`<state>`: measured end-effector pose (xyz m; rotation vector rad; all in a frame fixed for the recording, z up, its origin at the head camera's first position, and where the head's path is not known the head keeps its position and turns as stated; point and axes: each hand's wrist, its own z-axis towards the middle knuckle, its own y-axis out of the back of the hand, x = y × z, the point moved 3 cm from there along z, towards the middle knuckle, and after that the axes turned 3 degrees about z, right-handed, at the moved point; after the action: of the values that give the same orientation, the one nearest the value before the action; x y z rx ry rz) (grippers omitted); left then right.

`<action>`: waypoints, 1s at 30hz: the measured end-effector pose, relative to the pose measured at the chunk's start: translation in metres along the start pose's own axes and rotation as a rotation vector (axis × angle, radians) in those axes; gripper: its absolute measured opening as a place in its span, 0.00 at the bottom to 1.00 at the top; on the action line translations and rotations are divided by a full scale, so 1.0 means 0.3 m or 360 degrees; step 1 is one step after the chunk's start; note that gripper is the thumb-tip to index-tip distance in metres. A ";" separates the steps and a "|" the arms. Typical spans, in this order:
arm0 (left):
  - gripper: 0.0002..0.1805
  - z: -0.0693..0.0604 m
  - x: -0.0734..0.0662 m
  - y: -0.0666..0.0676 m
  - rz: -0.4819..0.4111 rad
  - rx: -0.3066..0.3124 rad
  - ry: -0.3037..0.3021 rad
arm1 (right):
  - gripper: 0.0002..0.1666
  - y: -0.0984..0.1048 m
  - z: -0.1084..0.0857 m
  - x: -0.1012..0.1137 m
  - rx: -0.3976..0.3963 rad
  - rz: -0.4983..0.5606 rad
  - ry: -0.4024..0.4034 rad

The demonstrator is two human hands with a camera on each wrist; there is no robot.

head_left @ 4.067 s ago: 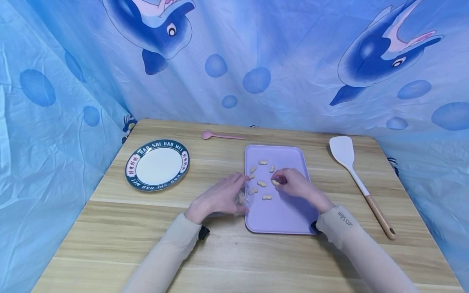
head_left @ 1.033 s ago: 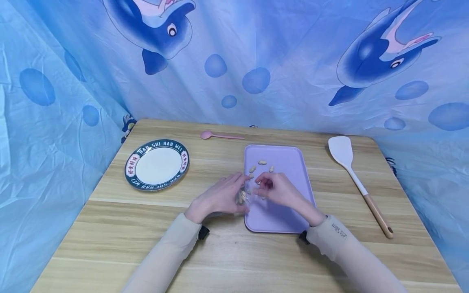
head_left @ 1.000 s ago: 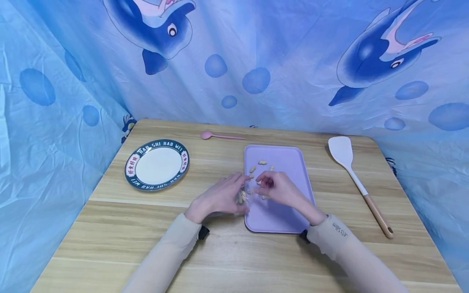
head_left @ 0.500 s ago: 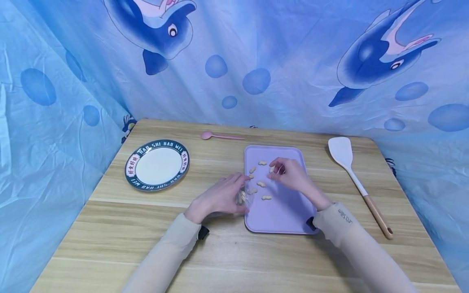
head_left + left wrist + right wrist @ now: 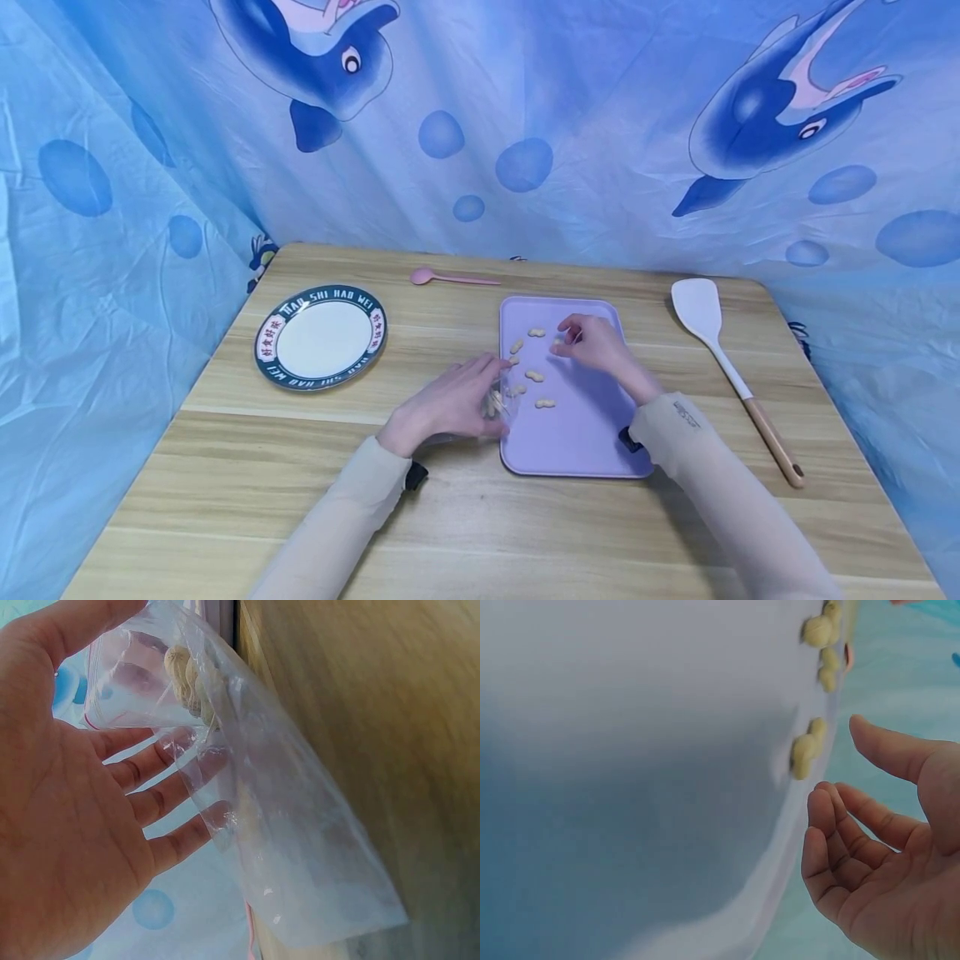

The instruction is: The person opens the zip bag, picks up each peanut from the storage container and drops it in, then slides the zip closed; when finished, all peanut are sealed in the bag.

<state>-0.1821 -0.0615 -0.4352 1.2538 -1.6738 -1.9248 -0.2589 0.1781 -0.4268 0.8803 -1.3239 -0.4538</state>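
My left hand (image 5: 457, 397) holds a clear zip bag (image 5: 292, 825) at the left edge of the purple tray (image 5: 573, 454). The thumb and spread fingers keep its mouth apart, and peanuts (image 5: 184, 679) show through the film. Over the tray's upper right part, my right hand (image 5: 596, 343) has its thumb and fingers apart with nothing gripped between them. A peanut (image 5: 805, 750) lies on the tray close to its fingertips. Several other peanuts (image 5: 534, 376) are scattered on the tray between the hands.
A round plate (image 5: 326, 340) with a dark green patterned rim sits on the left of the wooden table (image 5: 480, 542). Behind the tray lies a pink spoon (image 5: 453, 278). To the right is a white spatula (image 5: 731, 371) with a wooden handle. A blue dolphin-print curtain (image 5: 600, 100) surrounds the table.
One peanut in the middle of the tray is gone. My right hand went from there to the bag's mouth, then back up and right to another peanut. The left hand has stayed put.
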 end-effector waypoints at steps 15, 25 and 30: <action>0.51 -0.001 0.000 0.000 0.0004 0.0015 0.0009 | 0.20 -0.057 0.022 -0.053 0.0017 0.0021 -0.0138; 0.52 -0.001 -0.002 0.003 0.0009 0.0018 0.0030 | 0.20 -0.065 0.024 -0.049 -0.0033 0.0008 -0.0182; 0.52 -0.003 -0.002 0.004 0.0007 0.0016 0.0025 | 0.19 -0.065 0.023 -0.042 -0.0037 0.0006 -0.0222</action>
<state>-0.1815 -0.0620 -0.4340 1.2643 -1.6793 -1.9016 -0.2648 0.1735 -0.4498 0.8388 -1.4444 -0.5344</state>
